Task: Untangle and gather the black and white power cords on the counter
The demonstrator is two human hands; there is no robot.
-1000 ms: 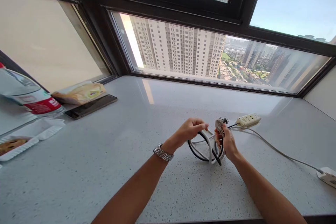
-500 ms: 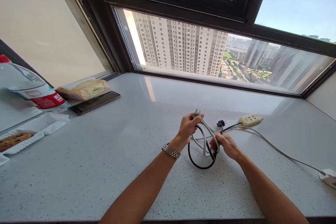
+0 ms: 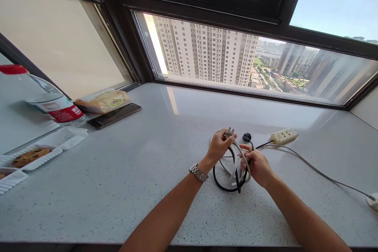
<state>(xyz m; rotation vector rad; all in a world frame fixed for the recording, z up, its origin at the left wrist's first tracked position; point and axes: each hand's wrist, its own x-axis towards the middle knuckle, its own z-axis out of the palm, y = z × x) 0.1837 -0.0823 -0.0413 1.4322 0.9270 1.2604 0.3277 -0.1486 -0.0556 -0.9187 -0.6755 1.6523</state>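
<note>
My left hand (image 3: pixel 219 145) is closed around a light grey power plug (image 3: pixel 229 134), its metal prongs pointing up and away. From it runs a grey cable looped together with a black cable (image 3: pixel 226 189) in a loose tangle over the counter. My right hand (image 3: pixel 258 164) pinches the cables at the right side of the tangle; its fingertips are partly hidden by the loops. Just beyond that hand a black plug (image 3: pixel 247 137) stands up on its cord. A cream power strip (image 3: pixel 284 136) lies behind to the right, with the black cord entering its near end.
On the speckled counter (image 3: pixel 132 181) at left are a phone (image 3: pixel 115 115), a soft yellow packet (image 3: pixel 103 101), a large red-capped bottle (image 3: pixel 56 100) and a white tray (image 3: pixel 66 138) with cookies. A grey cord runs right to a white socket block (image 3: pixel 373 201). Windows border the back.
The view has shifted slightly, moving the whole scene a little to the right. My right fingers have come up higher on the cables, closer to my left hand, which still holds the plug.
</note>
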